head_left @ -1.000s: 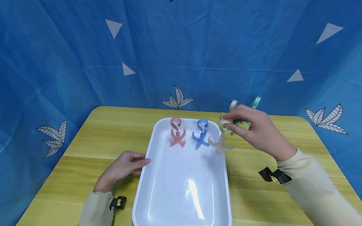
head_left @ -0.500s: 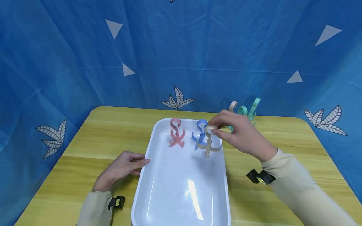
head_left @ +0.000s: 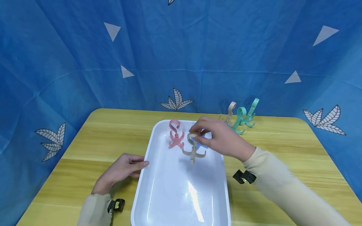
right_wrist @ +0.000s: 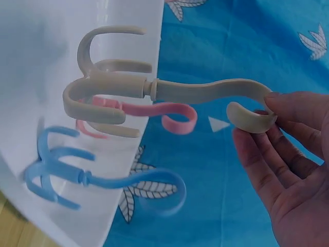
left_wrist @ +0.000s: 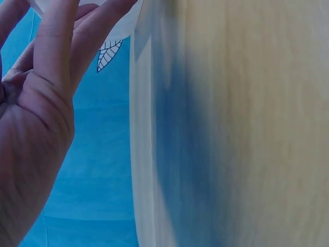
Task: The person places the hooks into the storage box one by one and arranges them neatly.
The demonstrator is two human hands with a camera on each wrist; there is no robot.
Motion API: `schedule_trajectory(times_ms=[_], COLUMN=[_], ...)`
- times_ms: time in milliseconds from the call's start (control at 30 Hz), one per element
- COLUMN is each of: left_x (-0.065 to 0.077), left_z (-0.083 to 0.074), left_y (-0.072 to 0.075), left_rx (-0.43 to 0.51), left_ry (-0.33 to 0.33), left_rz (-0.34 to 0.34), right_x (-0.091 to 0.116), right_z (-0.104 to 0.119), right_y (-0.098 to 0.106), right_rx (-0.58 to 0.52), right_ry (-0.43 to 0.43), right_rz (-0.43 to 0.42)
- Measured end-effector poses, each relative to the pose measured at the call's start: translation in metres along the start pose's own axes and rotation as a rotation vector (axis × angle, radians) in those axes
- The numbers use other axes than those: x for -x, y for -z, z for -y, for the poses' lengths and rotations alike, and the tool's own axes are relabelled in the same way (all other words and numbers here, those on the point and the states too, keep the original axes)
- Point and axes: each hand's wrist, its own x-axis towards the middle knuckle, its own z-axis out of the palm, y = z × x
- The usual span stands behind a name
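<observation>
My right hand (head_left: pixel 217 135) pinches the curled top of a beige four-prong swivel hook (head_left: pixel 193 153) between thumb and fingers. The hook hangs prongs down over the far part of a white tray (head_left: pixel 167 188). A pink hook (head_left: pixel 176 139) of the same kind stands inside the tray at the far left. To its right is a blue hook (right_wrist: pixel 59 172), mostly hidden behind the right hand in the head view. My left hand (head_left: pixel 123 169) grips the tray's left rim, thumb on top and other fingers lower at the side.
Beyond the tray's far right corner, two green hooks (head_left: pixel 240 121) and a peach hook (head_left: pixel 230 111) stand on the wooden table (head_left: pixel 271 141). A blue patterned cloth (head_left: pixel 181 47) hangs behind the table.
My right hand has carried the beige hook leftward from the tray's right edge, past the front of the blue hook. The left hand stays at the rim.
</observation>
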Motion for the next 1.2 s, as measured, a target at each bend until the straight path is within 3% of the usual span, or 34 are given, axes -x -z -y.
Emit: schedule_trajectory(times_ms=[400, 667, 1200], left_x=[-0.002, -0.001, -0.002], left_z=[0.0, 0.002, 0.002], left_y=[0.001, -0.001, 0.0], left_rx=[-0.01, -0.008, -0.026], left_ry=[-0.01, -0.006, -0.013], left_rz=[-0.004, -0.001, 0.003], right_x=[-0.018, -0.026, -0.033], right_z=[0.0, 0.001, 0.002], right_y=[-0.025, -0.041, -0.05], right_rx=[0.049, -0.017, -0.004], right_ry=[0.025, -0.007, 0.013], right_rz=[0.104, 0.178, 0.187])
